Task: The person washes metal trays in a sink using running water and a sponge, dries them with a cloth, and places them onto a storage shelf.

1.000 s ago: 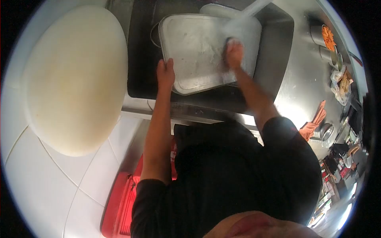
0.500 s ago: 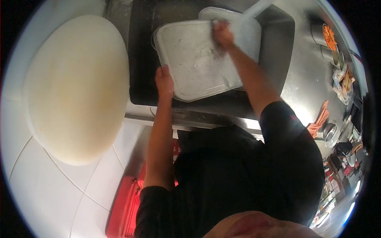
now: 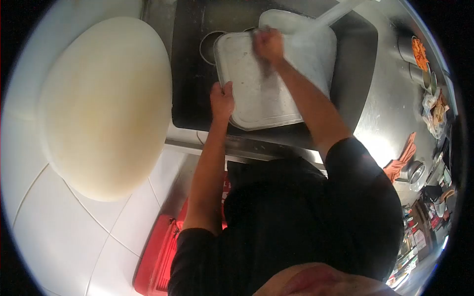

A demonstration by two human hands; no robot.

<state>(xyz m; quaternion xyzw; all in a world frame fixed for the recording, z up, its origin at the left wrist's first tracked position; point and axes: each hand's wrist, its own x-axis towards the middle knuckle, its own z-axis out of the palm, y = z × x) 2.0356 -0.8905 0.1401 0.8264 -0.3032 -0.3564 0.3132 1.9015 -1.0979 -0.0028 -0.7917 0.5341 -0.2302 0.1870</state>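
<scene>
A rectangular metal tray [image 3: 247, 98] lies tilted over the dark sink [image 3: 190, 98]. My left hand [image 3: 222, 101] grips its near left edge, thumb on the rim. My right hand [image 3: 269, 45] is closed near the tray's far edge, around a dark scrubber that is blurred and partly hidden by the fingers. A second metal tray [image 3: 284, 20] lies behind and beneath the first. A pale, translucent stream or tube [image 3: 335, 15] slants down over the trays from the upper right. Left of the first tray, a round metal rim [image 3: 208, 48] shows in the sink.
On the left is a large pale oval board [image 3: 106, 108]. The steel counter [image 3: 368, 118] on the right holds a container of orange pieces [image 3: 419, 53], a plastic bag [image 3: 435, 114], orange gloves or cloth [image 3: 401, 159] and a round metal bowl [image 3: 417, 176]. Red crates [image 3: 155, 256] stand below.
My right hand has gone from the tray's right part to its far edge, farther left over the tray than before. The camera view has shifted slightly. My left hand still holds the left edge.
</scene>
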